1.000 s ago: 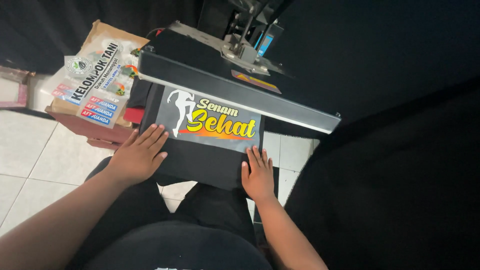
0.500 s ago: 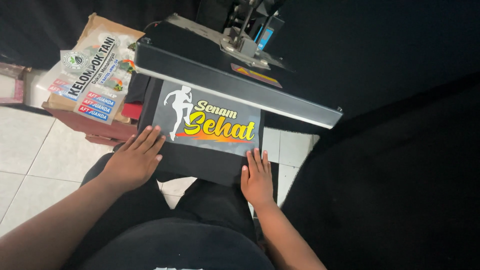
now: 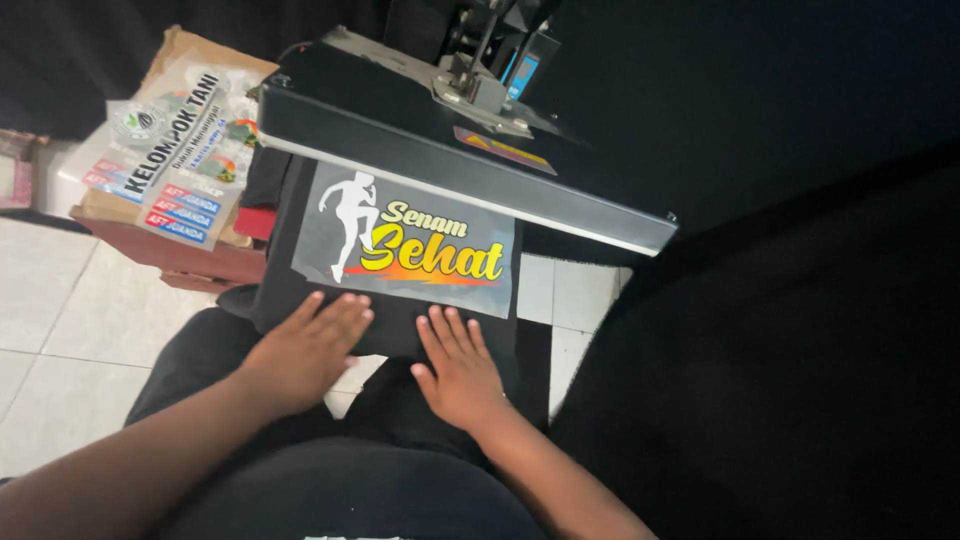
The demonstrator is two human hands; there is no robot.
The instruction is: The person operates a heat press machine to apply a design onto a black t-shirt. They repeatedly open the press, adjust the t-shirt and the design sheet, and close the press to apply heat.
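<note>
Heat press [image 3: 440, 150]: upper platen raised and tilted, leaving the lower bed open.
Black garment [image 3: 400, 320]: spread on the bed, below the platen.
Transfer sheet [image 3: 410, 240]: lies flat on the garment, design facing up.
Printed sheets [image 3: 170, 150]: on a box left of the press.
Left hand [image 3: 305, 350]: fingers spread, palm flat on the garment's near edge, apparently smoothing it.
Right hand [image 3: 460, 370]: likewise flat, fingers spread, just below the sheet.

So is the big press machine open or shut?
Open. The press's top plate is raised, and the black shirt with its printed sheet shows uncovered below it.
</note>
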